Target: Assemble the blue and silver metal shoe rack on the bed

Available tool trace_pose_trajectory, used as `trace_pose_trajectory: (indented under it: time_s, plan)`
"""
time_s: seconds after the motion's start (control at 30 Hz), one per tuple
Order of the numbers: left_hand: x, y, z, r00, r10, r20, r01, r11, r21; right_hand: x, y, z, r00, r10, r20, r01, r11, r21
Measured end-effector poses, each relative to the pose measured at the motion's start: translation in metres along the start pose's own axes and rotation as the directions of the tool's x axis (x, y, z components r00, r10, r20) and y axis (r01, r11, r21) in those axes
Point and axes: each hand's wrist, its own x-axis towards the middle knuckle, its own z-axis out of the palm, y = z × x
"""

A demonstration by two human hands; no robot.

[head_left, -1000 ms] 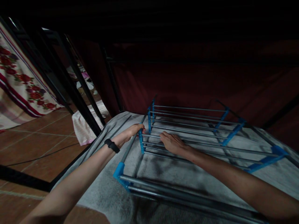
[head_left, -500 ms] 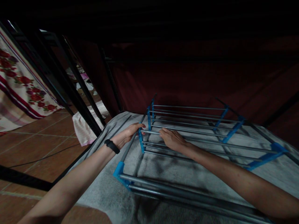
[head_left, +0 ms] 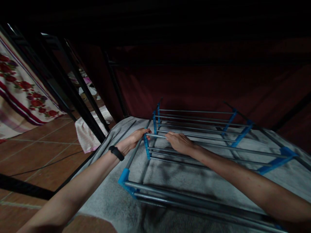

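Observation:
A rack of thin grey metal tubes (head_left: 206, 202) joined by blue plastic pieces lies on its side on a grey blanket. My left hand (head_left: 139, 136), with a black band on its wrist, is closed around the side tube and a blue bracket (head_left: 146, 147). One crossbar, a metal tube (head_left: 156, 135), meets that bracket at its left end. My right hand (head_left: 178, 141) grips this tube from above, a short way right of my left hand. The fingertips of both hands are partly hidden.
The grey blanket (head_left: 104, 194) covers a low surface in a black metal frame (head_left: 80, 110). Behind hangs a dark red cloth (head_left: 194, 84). Brown floor tiles (head_left: 43, 145), a striped cloth (head_left: 84, 136) and a flowered cloth (head_left: 26, 87) are on the left.
The left end of the tube has risen slightly against the blue bracket, and my right hand has risen a little with it. My left hand keeps its hold.

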Motion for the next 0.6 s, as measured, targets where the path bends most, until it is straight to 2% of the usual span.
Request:
trace_pose_trajectory:
  time_s: [0.1,0.37,0.6]
  plan:
    - [-0.0003,-0.0015,-0.0017,1.0,0.017,0.002,-0.018,1.0,0.017,-0.002,0.0001,0.0008,0.999,-0.033,-0.004,0.033,0.999,0.007]
    - [-0.003,-0.0008,-0.0026,0.998,0.063,0.014,-0.064,0.978,0.196,-0.005,-0.0034,-0.0007,0.999,-0.018,0.045,0.017,1.0,0.023]
    - [0.0008,-0.0032,-0.0046,0.995,0.092,0.045,-0.1,0.965,0.243,-0.0011,-0.0018,0.0014,0.999,-0.047,0.017,0.046,0.998,0.045]
